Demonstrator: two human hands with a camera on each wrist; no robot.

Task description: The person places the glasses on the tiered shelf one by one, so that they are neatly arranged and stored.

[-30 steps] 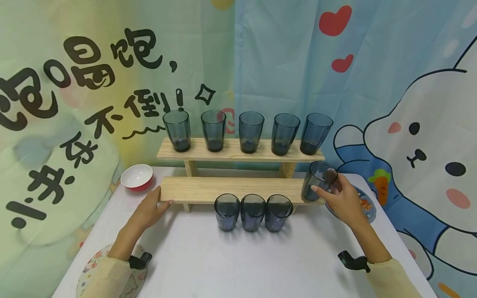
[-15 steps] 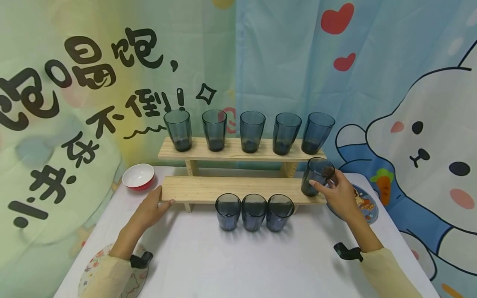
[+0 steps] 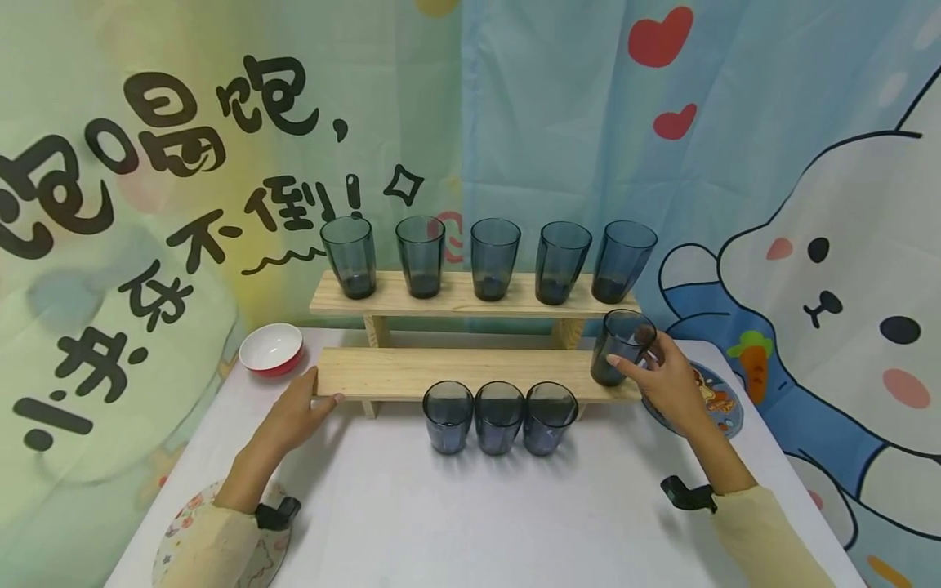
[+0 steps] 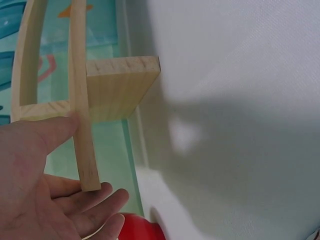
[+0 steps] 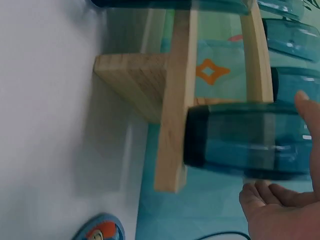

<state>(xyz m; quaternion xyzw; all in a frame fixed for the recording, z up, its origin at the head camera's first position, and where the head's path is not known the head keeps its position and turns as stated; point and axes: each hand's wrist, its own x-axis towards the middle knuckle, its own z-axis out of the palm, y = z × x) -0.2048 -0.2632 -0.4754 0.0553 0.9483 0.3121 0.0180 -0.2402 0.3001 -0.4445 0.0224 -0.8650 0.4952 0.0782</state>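
Observation:
My left hand [image 3: 294,408] holds the left end of the lower board of a two-tier wooden rack [image 3: 441,374], thumb on one side and fingers on the other in the left wrist view. At the board's right end, a dark blue-grey drinking glass [image 3: 617,359] stands upright. My right hand [image 3: 667,384] is around that glass, its thumb against the near side; the right wrist view has the glass base [image 5: 195,135] against the board. Several matching glasses [image 3: 496,261] line the upper board. On the table before the rack are three more glasses [image 3: 498,420], side by side.
A red bowl with a white inside [image 3: 270,349] sits left of the rack. Behind my right hand lies a blue patterned plate [image 3: 724,408]. A floral plate [image 3: 268,547] is partly under my left forearm. A printed curtain [image 3: 537,106] hangs behind the white-covered table [image 3: 470,523].
The glass in my right hand has shifted slightly back on the lower board, and the right hand moved with it. My left hand has stayed on the board's end.

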